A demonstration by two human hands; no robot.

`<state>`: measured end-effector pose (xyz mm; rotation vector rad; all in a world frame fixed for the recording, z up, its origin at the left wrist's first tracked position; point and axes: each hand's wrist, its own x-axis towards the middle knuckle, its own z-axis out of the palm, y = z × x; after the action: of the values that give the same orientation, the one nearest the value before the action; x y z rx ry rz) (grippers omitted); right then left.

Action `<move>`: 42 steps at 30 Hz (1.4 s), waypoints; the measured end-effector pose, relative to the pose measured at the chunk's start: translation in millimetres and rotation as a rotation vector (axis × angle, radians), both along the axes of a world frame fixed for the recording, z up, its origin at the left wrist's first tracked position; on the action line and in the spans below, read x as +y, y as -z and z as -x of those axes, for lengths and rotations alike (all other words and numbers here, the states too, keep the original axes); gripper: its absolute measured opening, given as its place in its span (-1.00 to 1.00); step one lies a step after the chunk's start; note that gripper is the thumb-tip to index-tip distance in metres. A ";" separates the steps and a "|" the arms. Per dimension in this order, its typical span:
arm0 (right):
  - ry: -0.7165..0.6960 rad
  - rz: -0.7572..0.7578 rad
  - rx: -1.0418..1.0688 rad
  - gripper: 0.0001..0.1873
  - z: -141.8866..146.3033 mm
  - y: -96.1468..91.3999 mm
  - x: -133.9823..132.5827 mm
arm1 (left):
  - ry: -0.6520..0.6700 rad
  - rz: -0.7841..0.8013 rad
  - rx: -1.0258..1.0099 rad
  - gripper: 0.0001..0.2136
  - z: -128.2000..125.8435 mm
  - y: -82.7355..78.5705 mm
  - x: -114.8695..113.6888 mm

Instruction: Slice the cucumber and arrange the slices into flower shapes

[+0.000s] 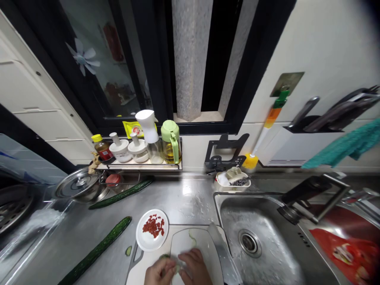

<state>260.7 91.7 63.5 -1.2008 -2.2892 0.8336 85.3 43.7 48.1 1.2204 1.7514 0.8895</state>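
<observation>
At the bottom edge my left hand [158,273] and my right hand [194,266] meet over a white cutting board [204,245]. Both are curled around a pale green piece of cucumber [177,264], mostly hidden between the fingers. A thin green peel strip [192,238] lies on the board beyond them. A cleaver [221,247] rests along the board's right edge. Left of the board stands a white plate [144,239] holding red goji berries [153,226].
Two whole cucumbers [97,249] [123,192] lie on the steel counter at left, with a cut end [128,250] near the plate. A sink [255,221] and tap [311,198] are to the right. A condiment rack [139,164], pot lid [77,184] and sponge dish [233,180] stand behind.
</observation>
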 end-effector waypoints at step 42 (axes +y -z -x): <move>0.033 0.233 -0.353 -0.81 -30.6 -50.9 108.8 | -0.181 0.187 -0.015 -0.86 -71.4 -9.1 69.8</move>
<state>291.3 200.6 114.4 -1.5937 -2.4882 0.9617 156.6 113.5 57.2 0.9441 1.9087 0.8139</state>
